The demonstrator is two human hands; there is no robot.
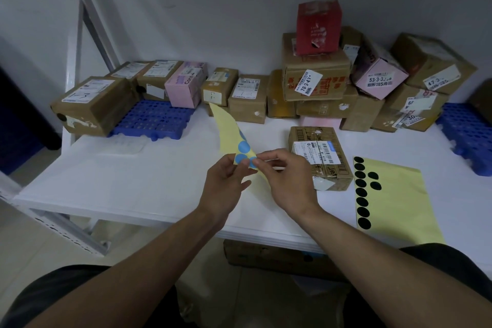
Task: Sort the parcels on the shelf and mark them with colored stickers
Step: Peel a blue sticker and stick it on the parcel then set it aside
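Above the white shelf [133,184] my left hand [226,186] holds a curved yellow sheet of blue round stickers [230,128] by its lower end. My right hand [285,181] pinches the sheet's edge at a blue sticker [252,162]. Just right of my hands lies a brown parcel with a white barcode label [319,157]. A flat yellow sheet with black round stickers [394,194] lies on the shelf to the right. Many parcels line the back wall.
Brown and pink boxes [183,85] stand in a row at the back left, partly on a blue plastic pallet [154,120]. A taller pile with a red box [318,26] rises at the back right. Another blue pallet [468,138] is at the far right.
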